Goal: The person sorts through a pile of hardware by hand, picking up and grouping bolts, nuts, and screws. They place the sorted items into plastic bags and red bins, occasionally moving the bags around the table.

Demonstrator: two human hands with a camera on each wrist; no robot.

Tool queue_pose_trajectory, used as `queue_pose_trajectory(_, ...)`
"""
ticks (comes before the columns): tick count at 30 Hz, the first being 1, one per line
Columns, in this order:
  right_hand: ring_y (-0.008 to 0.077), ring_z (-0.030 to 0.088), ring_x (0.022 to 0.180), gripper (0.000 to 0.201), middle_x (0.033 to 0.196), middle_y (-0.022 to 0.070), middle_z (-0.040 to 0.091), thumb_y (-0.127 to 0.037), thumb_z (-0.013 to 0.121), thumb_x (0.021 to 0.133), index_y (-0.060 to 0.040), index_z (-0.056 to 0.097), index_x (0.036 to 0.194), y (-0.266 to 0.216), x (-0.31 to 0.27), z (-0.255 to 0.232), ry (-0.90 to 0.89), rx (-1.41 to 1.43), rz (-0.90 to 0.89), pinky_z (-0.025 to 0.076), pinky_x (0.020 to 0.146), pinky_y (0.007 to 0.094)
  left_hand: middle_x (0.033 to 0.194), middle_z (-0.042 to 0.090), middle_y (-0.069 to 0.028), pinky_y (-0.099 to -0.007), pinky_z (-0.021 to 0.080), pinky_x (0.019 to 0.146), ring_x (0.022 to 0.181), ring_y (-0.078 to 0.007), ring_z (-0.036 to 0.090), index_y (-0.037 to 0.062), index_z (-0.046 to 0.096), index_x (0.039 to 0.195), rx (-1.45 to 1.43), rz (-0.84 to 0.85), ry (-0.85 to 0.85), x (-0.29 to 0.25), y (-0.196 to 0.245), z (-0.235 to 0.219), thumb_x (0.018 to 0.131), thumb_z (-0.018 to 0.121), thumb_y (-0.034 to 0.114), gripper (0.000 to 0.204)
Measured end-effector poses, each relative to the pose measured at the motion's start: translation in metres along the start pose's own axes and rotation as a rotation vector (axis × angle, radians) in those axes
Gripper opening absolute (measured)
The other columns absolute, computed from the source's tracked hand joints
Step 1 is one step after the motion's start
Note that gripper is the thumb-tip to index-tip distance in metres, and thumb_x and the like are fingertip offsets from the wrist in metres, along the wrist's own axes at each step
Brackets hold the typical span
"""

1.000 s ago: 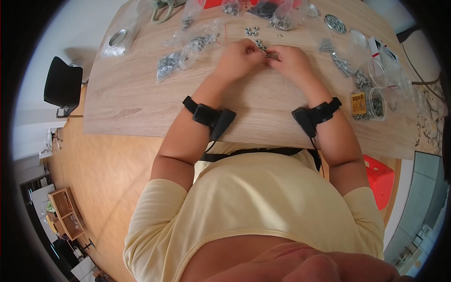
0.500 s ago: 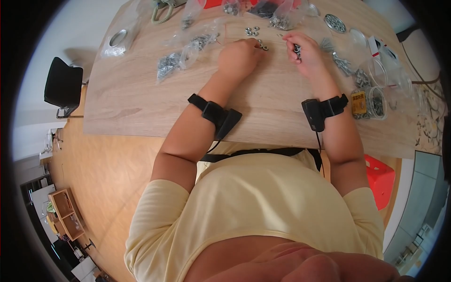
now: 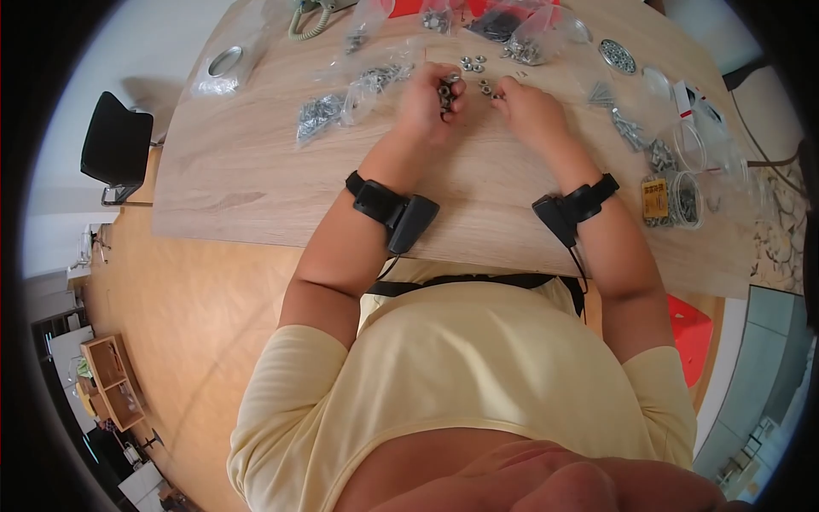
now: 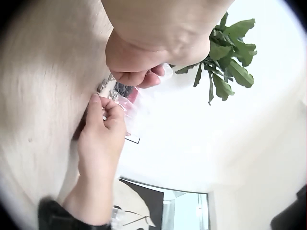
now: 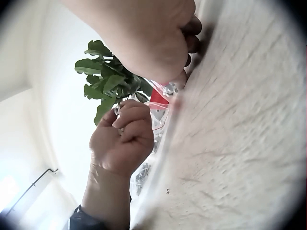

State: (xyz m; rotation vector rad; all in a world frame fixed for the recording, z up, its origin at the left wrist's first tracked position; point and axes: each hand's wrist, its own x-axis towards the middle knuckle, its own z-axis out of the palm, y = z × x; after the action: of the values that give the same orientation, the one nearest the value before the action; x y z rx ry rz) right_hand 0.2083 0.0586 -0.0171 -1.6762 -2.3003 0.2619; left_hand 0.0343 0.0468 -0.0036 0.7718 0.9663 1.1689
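Note:
My left hand (image 3: 424, 104) is turned palm inward over the table, its curled fingers gripping several metal nuts (image 3: 445, 96). A shiny nut (image 5: 117, 110) shows at its fingertips in the right wrist view. My right hand (image 3: 531, 109) is a short way to the right, palm down, thumb and forefinger pinched beside a small group of loose nuts (image 3: 485, 86). In the left wrist view, a bit of silver metal (image 4: 104, 115) shows among the right hand's curled fingers, mostly hidden. Another cluster of nuts (image 3: 472, 64) lies just beyond.
Clear bags of hardware (image 3: 320, 117) lie left of the hands, with more bags (image 3: 522, 49) at the back. Loose bolts (image 3: 627, 130) and a clear tub (image 3: 685, 200) with a yellow label are at right. A corded phone (image 3: 311, 17) stands at the back left.
The hands were together, then parted, the right swinging right with metal pieces showing in its fingers. Now the left has turned to show its nuts, and the right is back by the loose nuts.

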Motion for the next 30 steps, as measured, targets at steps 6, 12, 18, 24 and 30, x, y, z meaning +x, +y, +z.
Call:
queue_pose_trajectory(6, 0.0285, 0.06, 0.069, 0.017, 0.071, 0.0099, 0.06, -0.023, 0.053, 0.086, -0.0064, 0.053, 0.087, 0.0, 0.007, -0.007, -0.023, 0.674, 0.127, 0.045, 0.058, 0.039, 0.076, 0.051, -0.0091, -0.0252, 0.033, 0.045, 0.062, -0.0183, 0.047, 0.0028, 0.049, 0.082, -0.686, -0.054, -0.042, 0.003, 0.006, -0.016, 0.086, 0.038, 0.022, 0.022)
queue_pose_trajectory(12, 0.0221, 0.052, 0.065, 0.014, 0.07, 0.008, 0.052, -0.017, 0.043, 0.083, -0.004, 0.048, 0.08, -0.031, 0.018, -0.012, -0.116, 2.306, 0.426, 0.04, 0.056, 0.0318, 0.076, 0.054, -0.0107, -0.0264, 0.039, 0.052, 0.064, -0.0206, 0.052, 0.0012, 0.051, 0.084, -0.534, 0.277, 0.107, 0.001, 0.014, 0.035, 0.089, 0.04, 0.018, 0.021)
queue_pose_trajectory(18, 0.0227, 0.058, 0.1, 0.022, 0.1, 0.0075, 0.059, -0.016, 0.038, 0.088, -0.004, 0.054, 0.098, -0.051, 0.01, -0.006, 0.3, 2.553, 0.46, 0.047, 0.083, 0.0328, 0.072, 0.059, -0.0055, -0.0258, 0.044, 0.062, 0.069, -0.0133, 0.057, -0.0005, 0.06, 0.088, 0.09, 0.519, -0.028, 0.001, 0.011, 0.076, 0.086, 0.048, 0.014, 0.018)
queue_pose_trajectory(24, 0.0236, 0.056, 0.105, 0.04, 0.11, 0.0106, 0.057, -0.032, 0.033, 0.093, -0.0028, 0.053, 0.113, -0.024, 0.022, 0.03, 0.3, 2.489, 0.086, 0.044, 0.092, 0.0353, 0.079, 0.063, -0.0082, -0.0288, 0.047, 0.062, 0.065, -0.0135, 0.058, 0.0004, 0.062, 0.091, 0.36, 0.54, -0.109, -0.001, 0.001, 0.086, 0.086, 0.054, 0.019, 0.02)
queue_pose_trajectory(30, 0.0225, 0.057, 0.097, 0.035, 0.103, 0.0106, 0.058, -0.031, 0.036, 0.095, -0.0031, 0.054, 0.106, -0.054, 0.031, 0.025, 0.254, 2.733, -0.9, 0.047, 0.082, 0.0344, 0.101, 0.061, -0.01, -0.0419, 0.036, 0.091, 0.083, -0.0243, 0.061, 0.006, 0.065, 0.096, 0.839, 0.815, -0.172, -0.003, 0.008, 0.073, 0.08, 0.062, 0.027, 0.026)
